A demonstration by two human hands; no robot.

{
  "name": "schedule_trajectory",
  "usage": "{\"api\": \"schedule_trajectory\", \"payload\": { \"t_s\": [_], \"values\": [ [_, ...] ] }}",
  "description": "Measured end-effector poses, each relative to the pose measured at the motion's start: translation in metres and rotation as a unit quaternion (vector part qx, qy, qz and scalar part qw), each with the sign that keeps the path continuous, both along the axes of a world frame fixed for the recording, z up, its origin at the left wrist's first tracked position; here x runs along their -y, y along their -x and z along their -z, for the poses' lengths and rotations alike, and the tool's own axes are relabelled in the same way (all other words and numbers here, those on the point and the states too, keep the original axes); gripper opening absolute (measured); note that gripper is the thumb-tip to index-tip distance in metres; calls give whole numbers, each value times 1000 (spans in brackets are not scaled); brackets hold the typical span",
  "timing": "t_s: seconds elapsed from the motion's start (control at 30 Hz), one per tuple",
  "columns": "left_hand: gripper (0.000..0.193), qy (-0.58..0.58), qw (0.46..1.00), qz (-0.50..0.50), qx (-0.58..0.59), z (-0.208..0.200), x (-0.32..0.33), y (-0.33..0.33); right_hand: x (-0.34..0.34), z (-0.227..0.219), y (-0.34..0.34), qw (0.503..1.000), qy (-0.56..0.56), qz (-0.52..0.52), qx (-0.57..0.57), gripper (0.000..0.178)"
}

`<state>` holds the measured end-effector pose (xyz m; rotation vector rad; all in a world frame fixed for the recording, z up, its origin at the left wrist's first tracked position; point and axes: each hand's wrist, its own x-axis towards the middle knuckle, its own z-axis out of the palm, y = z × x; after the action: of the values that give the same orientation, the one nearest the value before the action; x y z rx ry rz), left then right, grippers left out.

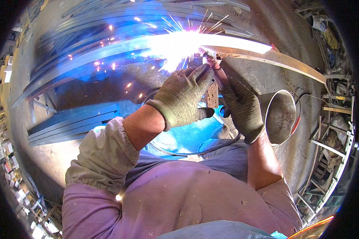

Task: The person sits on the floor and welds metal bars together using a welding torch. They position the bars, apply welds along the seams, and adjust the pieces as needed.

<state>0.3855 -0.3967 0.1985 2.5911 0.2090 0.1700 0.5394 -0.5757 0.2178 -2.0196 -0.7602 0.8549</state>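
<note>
My right hand (243, 109), in a grey-green work glove, is closed around a welding torch (221, 75) that points up and to the left. At the torch's tip a blinding white arc (179, 44) throws sparks and hides the spot being welded. The arc burns along a long metal beam (87, 48) that runs across in front of me. My gloved left hand (182, 93) has its fingers stretched toward the torch's front end, close against it, with the thumb apart. Between my hands stands a rusty metal upright (212, 96).
A rusty flat rail (283, 63) continues rightward along the beam. Beside my right hand is a round metal bucket (283, 119). Below my hands lies a bright blue surface (185, 137). Stacked metal bars (75, 124) lie at the left, and racks (335, 149) line the right side.
</note>
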Motion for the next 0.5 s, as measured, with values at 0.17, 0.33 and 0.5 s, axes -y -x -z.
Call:
{"api": "schedule_trajectory", "payload": {
  "t_s": [0.17,0.33,0.5],
  "values": [
    [116,9,1000,-2,29,4,0,2,-1,0,0,1000,-8,-8,4,36],
    [117,7,1000,2,17,6,1,2,1,3,2,999,-34,7,-19,35],
    [116,-47,997,-8,-60,13,5,2,1,-3,2,998,20,28,-53,34]
  ]
}}
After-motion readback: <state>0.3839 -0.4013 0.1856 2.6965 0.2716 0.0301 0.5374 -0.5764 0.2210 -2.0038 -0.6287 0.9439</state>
